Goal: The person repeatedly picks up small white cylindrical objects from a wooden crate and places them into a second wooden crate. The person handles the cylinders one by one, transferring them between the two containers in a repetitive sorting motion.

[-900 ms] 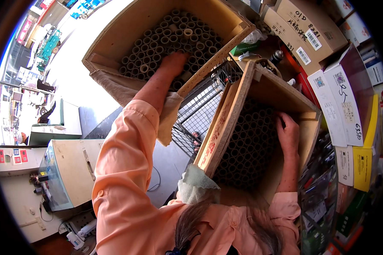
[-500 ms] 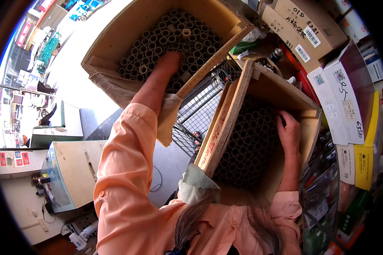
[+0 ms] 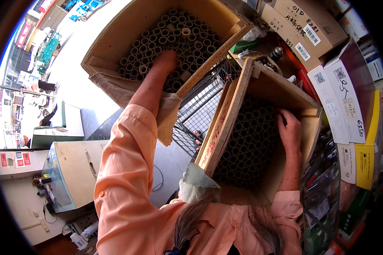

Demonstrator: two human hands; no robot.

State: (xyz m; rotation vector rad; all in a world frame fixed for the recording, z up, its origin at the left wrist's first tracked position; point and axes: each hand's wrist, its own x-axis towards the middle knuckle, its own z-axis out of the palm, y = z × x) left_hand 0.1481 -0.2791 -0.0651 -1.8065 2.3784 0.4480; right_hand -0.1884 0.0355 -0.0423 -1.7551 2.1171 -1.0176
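In the far wooden box (image 3: 108, 25) many short, hollow brown tubes (image 3: 157, 39) stand packed with their round ends up. My left hand (image 3: 165, 61) reaches down among them; its fingers are hidden from sight. A second wooden box (image 3: 293, 91), nearer and to the right, holds a tight stack of similar dark tubes (image 3: 247, 140). At the right edge of that stack is my right hand (image 3: 288, 127), fingers bent and closed against the tubes. Whatever those fingers grip cannot be made out.
A beige cloth (image 3: 168, 121) drapes over the far box's near edge. Between the boxes is a black wire-mesh basket (image 3: 200, 102). Cardboard cartons (image 3: 304, 32) and white boxes (image 3: 338, 102) crowd the right side. A pale cabinet (image 3: 74, 174) stands at left.
My left hand has shifted slightly left within the far box. My right hand has barely moved at the edge of its stack.
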